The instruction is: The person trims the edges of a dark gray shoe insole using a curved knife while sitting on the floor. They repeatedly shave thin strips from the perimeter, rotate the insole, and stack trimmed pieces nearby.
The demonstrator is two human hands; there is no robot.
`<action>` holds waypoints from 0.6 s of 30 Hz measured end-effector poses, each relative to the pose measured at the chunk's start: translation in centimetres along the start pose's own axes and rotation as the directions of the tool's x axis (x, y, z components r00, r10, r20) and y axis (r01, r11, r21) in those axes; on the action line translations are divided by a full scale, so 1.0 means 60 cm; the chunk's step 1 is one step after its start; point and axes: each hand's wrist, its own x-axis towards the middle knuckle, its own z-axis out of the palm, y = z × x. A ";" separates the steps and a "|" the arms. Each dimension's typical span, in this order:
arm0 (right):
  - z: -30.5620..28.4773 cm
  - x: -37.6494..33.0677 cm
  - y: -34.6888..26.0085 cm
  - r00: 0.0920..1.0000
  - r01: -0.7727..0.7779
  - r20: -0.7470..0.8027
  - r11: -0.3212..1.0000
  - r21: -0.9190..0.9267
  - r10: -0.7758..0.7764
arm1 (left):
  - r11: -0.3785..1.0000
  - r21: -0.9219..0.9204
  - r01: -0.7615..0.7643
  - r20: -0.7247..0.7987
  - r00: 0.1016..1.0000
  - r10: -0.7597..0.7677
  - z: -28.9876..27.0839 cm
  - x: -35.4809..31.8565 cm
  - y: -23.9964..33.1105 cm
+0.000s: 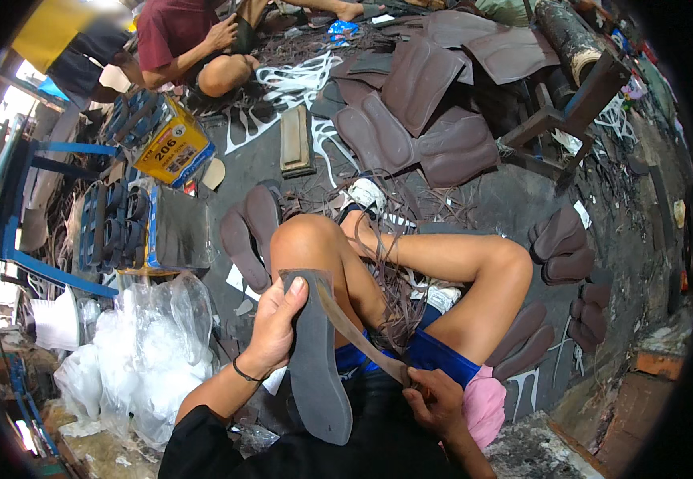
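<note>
My left hand (275, 319) is closed round the upper left edge of a grey shoe sole (320, 375), its thumb on the flat face. The sole points down toward my black shirt. My right hand (436, 399) pinches the near end of a long, thin, curved knife (358, 329). Its blade slants up and left, and its far end lies along the sole's right edge near the top. Thin brown offcut strips (398, 307) hang in a tangle between my bent legs.
Brown sole pairs lie by my left knee (247, 231) and at right (562, 247). Large moulded brown sheets (422, 84) are heaped ahead. Clear plastic bags (147, 351), a yellow carton (172, 148) and a blue metal frame (59, 271) stand left. A person in maroon (175, 40) sits at far left.
</note>
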 end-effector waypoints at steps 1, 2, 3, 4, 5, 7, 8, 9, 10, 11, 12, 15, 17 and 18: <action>0.000 -0.003 0.002 1.000 -0.013 0.001 1.000 0.003 0.013 | 0.999 -0.016 0.033 0.019 0.999 -0.033 0.000 -0.003 -0.006; -0.002 -0.002 0.003 1.000 0.009 -0.014 1.000 -0.025 -0.009 | 0.997 -0.045 0.061 0.025 0.998 -0.060 0.000 -0.004 -0.015; -0.006 0.005 0.004 0.999 0.031 -0.034 0.998 -0.056 -0.033 | 0.996 -0.073 0.057 0.079 0.996 -0.051 -0.001 -0.004 -0.019; -0.010 0.014 0.005 0.997 0.052 -0.055 0.995 -0.087 -0.057 | 0.994 -0.100 0.053 0.133 0.990 -0.040 -0.003 -0.004 -0.022; -0.020 0.023 -0.001 0.998 0.049 -0.032 0.994 -0.096 -0.052 | 0.991 -0.127 0.052 0.188 0.982 -0.028 -0.005 -0.003 -0.024; -0.049 0.046 -0.027 0.999 0.041 0.014 0.993 -0.114 -0.039 | 0.991 -0.118 0.062 0.290 0.957 -0.026 -0.011 -0.001 -0.022; -0.063 0.055 -0.038 0.999 0.012 0.034 0.994 -0.105 -0.008 | 0.994 -0.099 0.056 0.308 0.951 -0.023 -0.010 -0.003 -0.023; -0.078 0.067 -0.055 0.998 -0.019 0.054 0.995 -0.094 0.024 | 0.995 -0.083 0.053 0.332 0.943 -0.022 -0.009 -0.004 -0.023; -0.095 0.082 -0.071 0.997 -0.044 0.067 0.996 -0.083 0.050 | 0.997 -0.059 0.043 0.342 0.939 -0.021 -0.003 -0.003 -0.020; -0.110 0.097 -0.085 0.994 -0.070 0.081 0.995 -0.072 0.075 | 0.998 -0.050 0.031 0.359 0.933 -0.011 0.003 -0.002 -0.016; -0.126 0.110 -0.097 0.991 -0.082 0.100 0.993 -0.087 0.090 | 0.999 -0.044 0.021 0.373 0.928 -0.003 0.011 -0.004 -0.013; -0.159 0.141 -0.118 0.975 -0.127 0.166 0.985 -0.120 0.146 | 0.995 0.084 -0.053 0.336 0.942 0.022 0.041 -0.006 0.000; -0.167 0.161 -0.129 0.969 -0.136 0.192 0.985 -0.103 0.154 | 0.993 0.110 -0.033 0.417 0.909 -0.016 0.027 -0.006 0.001; -0.177 0.179 -0.140 0.959 -0.140 0.231 0.983 -0.115 0.163 | 0.993 0.116 -0.033 0.434 0.901 -0.020 0.029 -0.005 0.002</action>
